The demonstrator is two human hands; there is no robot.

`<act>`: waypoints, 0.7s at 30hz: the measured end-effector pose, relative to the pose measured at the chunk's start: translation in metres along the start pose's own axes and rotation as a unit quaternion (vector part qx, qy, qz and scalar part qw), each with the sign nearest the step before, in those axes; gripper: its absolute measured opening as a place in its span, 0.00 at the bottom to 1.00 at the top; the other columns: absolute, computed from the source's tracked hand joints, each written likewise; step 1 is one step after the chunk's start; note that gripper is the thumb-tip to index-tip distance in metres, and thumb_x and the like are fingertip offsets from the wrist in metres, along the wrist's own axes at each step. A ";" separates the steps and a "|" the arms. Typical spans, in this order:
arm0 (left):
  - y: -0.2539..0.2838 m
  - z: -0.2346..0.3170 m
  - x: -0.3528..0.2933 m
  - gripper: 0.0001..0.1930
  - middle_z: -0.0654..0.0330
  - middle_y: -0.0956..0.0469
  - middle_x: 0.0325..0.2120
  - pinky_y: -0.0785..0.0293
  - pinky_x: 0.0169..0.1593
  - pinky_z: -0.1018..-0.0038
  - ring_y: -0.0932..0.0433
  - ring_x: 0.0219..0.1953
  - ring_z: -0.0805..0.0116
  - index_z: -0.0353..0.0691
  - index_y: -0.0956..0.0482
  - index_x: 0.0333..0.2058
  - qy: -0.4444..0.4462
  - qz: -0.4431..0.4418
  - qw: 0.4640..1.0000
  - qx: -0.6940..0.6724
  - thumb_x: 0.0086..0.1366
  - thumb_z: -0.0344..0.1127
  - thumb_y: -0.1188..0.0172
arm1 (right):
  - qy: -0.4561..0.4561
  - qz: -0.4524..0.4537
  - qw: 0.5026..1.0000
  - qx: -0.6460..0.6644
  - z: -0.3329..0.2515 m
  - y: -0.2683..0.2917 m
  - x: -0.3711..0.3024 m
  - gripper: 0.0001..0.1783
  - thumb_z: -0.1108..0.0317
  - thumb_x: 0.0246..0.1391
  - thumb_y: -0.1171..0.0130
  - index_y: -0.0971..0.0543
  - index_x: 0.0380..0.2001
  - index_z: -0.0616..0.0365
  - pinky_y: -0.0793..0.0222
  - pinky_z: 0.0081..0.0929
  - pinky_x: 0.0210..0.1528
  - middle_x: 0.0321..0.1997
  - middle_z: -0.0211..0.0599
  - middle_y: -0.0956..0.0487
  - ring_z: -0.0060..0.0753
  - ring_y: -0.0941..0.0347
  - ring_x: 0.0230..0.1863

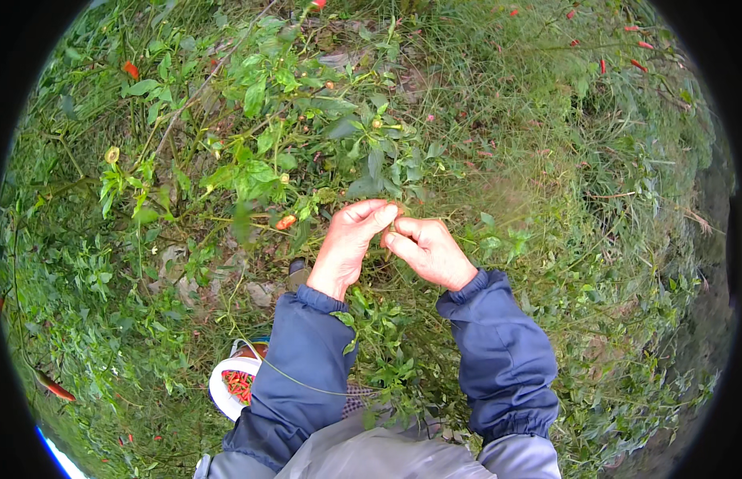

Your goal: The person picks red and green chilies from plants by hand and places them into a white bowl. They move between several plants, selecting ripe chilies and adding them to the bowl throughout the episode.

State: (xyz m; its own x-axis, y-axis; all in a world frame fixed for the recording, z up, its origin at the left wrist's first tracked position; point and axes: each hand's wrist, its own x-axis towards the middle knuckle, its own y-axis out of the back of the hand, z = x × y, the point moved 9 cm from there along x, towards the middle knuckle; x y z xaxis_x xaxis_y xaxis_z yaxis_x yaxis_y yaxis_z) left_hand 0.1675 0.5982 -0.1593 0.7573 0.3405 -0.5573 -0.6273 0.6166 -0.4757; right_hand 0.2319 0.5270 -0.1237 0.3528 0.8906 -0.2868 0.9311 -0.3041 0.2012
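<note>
Both hands meet at mid-view, in front of a leafy chili plant [259,172]. My left hand [345,246] is closed in a pinch, with a small reddish bit at its fingertips that is too small to name. My right hand [432,254] is also pinched, its thumb and forefinger close against the left fingertips; whatever it holds is hidden. Left of my left hand, an orange-red chili pepper [285,223] hangs on the plant. Below it, beside my left forearm, a white bucket [219,389] holds many red chili peppers [239,385].
More red chilies hang around, one at the upper left [130,70], one at the lower left [55,389] and several at the upper right [638,65]. Thin branches [191,100] cross the left side. A dark shoe [297,273] shows by my left wrist. Grass [499,96] covers the right.
</note>
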 end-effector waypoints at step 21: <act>0.029 -0.016 0.003 0.08 0.69 0.26 0.26 0.31 0.34 0.82 0.29 0.27 0.79 0.42 0.24 0.34 0.024 0.067 0.995 -0.073 0.57 0.37 0.39 | 0.155 -0.176 0.800 0.552 -0.103 -0.016 -0.046 0.11 0.63 0.54 0.51 0.29 0.28 0.61 0.46 0.22 0.18 0.17 0.34 0.33 0.25 0.41 0.16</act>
State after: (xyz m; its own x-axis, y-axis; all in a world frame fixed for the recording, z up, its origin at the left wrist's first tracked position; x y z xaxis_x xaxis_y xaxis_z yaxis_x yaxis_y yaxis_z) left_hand 0.1485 0.6055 -0.1859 0.6574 0.3767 -0.6526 -0.7447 0.4573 -0.4862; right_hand 0.1914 0.5252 -0.0172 0.1713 0.9757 0.1369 0.5429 0.0225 -0.8395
